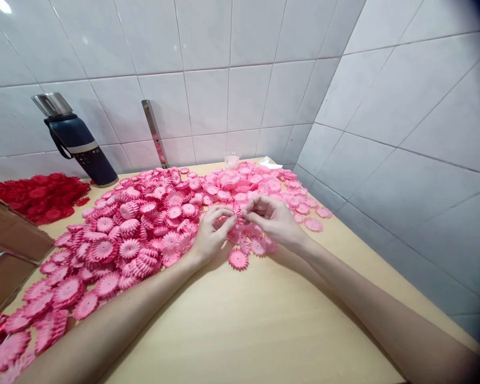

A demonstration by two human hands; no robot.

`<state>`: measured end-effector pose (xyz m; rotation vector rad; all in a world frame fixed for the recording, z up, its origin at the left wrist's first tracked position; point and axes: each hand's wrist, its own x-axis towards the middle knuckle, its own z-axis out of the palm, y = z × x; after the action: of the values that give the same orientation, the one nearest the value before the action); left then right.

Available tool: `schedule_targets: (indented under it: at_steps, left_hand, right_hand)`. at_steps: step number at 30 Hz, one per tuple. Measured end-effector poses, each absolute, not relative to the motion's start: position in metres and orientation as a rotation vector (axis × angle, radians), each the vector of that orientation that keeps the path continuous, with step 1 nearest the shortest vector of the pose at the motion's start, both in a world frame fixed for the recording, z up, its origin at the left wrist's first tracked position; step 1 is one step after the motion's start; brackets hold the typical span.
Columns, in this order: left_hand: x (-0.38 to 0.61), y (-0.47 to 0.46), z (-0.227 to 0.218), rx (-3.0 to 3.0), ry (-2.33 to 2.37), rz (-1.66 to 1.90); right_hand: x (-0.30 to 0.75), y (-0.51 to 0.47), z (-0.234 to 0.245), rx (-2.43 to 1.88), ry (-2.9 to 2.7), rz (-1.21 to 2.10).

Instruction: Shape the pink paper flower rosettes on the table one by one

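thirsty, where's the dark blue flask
Head view: the flask stands far left against the tiled wall, between the red flower pile and the pink flowers.

We find the pink flower pieces (144, 224) spread in a broad heap across the bench (264, 320), from the near left edge to the far wall. Each piece is a flat round disc with a ribbed, scalloped rim. Many overlap, and some stand on edge in short stacks. One single flower (238, 259) lies flat at the heap's near edge. A small pink piece (238, 217) sits pinched between the left grip (212, 233) and the right grip (274, 220), just above the heap. The fingers hide its shape.
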<state>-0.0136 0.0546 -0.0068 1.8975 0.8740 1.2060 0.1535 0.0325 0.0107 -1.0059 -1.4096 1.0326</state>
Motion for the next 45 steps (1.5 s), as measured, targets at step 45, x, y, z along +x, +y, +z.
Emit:
schedule_targets:
  at_steps: [45]
  left_hand:
    - [-0.011, 0.053, -0.01, 1.617, 0.874, 1.349]
  right_hand:
    - [0.161, 0.037, 0.009, -1.044, -1.224, 0.878]
